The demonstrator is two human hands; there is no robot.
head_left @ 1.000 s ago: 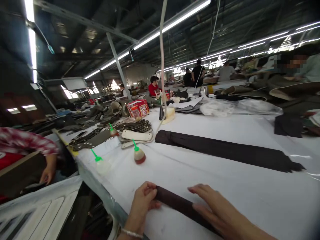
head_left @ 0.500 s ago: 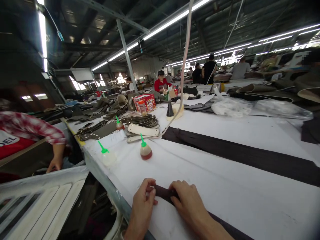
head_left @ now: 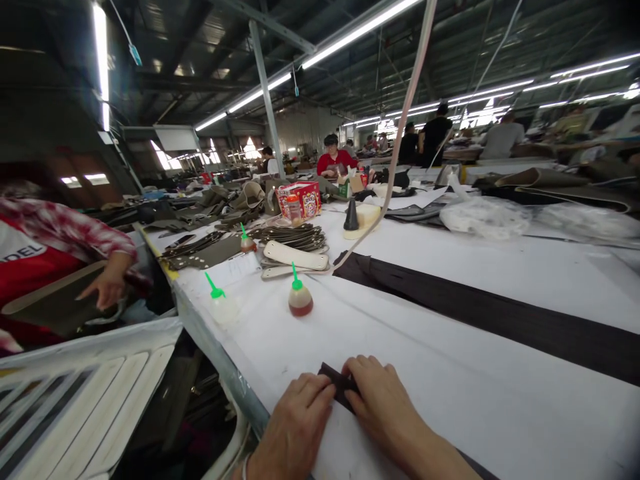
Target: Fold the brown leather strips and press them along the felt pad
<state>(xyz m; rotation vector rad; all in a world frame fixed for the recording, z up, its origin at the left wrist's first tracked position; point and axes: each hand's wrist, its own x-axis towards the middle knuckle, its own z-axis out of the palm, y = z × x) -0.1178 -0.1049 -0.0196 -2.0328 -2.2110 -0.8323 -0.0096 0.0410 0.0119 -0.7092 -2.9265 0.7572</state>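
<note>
A narrow dark brown fabric strip lies folded on the white tabletop near the front edge. My left hand closes over its near-left side, fingertips pressed together at the strip's end. A short way to the right, my right hand grips the same strip with curled fingers and thumb. The rest of the strip runs back under my right forearm and shows again at the bottom of the view. Beyond my hands stands a squeeze bottle with a green nozzle and reddish liquid.
A wide dark fabric length stretches across the table to the right. Farther back are cream strap pieces, a paler green-tipped bottle and a red box. At left, a co-worker's hand is beyond a slatted white rack.
My left hand has moved onto the strip's end and closed over it, while my right hand keeps its grip. The view has shifted slightly. The co-worker's hand at left has risen.
</note>
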